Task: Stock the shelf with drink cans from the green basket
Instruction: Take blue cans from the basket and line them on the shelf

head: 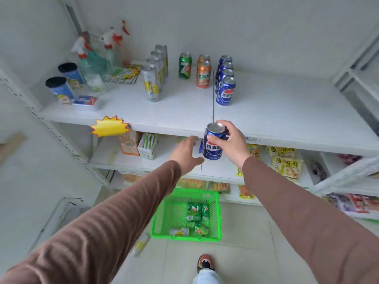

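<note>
My right hand (230, 143) grips an upright blue Pepsi can (213, 148) in the air, just in front of the white shelf's (184, 111) front edge. My left hand (187, 154) is beside the can on its left, fingers straight and holding nothing. On the shelf stand a row of blue Pepsi cans (225, 91), two orange cans (203, 75), one green 7-Up can (185, 66) and a row of silver-yellow cans (152, 85). The green basket (164, 218) sits on the floor below, with several green cans (196, 214) and a silver one lying in it.
Spray bottles (96, 58), two blue tubs (60, 91) and small packets fill the shelf's left end. A yellow starburst tag (109, 127) hangs on the shelf edge. Snack packs fill the lower shelves. A silver-yellow can (140, 244) lies on the floor left of the basket. My shoe (205, 263) is behind the basket.
</note>
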A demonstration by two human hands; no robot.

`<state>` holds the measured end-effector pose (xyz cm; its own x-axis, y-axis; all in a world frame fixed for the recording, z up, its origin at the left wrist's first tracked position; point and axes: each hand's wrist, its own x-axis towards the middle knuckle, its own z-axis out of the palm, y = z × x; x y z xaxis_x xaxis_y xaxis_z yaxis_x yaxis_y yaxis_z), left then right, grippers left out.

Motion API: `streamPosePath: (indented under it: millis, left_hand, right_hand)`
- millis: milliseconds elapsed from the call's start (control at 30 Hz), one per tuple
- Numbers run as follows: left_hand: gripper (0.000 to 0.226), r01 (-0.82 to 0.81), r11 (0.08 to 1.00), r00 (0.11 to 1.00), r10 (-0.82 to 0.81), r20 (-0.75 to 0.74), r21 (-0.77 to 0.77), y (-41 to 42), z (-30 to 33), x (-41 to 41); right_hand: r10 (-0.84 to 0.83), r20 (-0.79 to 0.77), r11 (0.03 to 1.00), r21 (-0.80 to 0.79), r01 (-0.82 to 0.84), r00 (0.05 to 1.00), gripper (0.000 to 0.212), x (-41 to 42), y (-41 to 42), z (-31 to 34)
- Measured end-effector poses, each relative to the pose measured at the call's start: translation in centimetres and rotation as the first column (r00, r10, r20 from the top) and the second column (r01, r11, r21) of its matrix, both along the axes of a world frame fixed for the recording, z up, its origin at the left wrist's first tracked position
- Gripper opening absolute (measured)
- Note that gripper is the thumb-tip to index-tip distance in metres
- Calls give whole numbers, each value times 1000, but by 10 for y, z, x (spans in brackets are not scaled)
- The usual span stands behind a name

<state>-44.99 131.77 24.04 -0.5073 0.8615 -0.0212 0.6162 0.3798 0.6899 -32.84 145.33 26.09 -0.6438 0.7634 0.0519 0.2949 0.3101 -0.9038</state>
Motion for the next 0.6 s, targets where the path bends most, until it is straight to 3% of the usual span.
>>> streamPosePath:
  millis: [200,600]
  left_hand:
    - [70,29,999,999,-28,-33,35,59,18,2]
    - [69,-59,998,997,58,-45,-13,150,5,-21]
  right_hand:
    - [-71,-41,996,48,73,997,55,1,61,13]
    - [-2,-94,1000,-23,0,996,59,-36,154,-11]
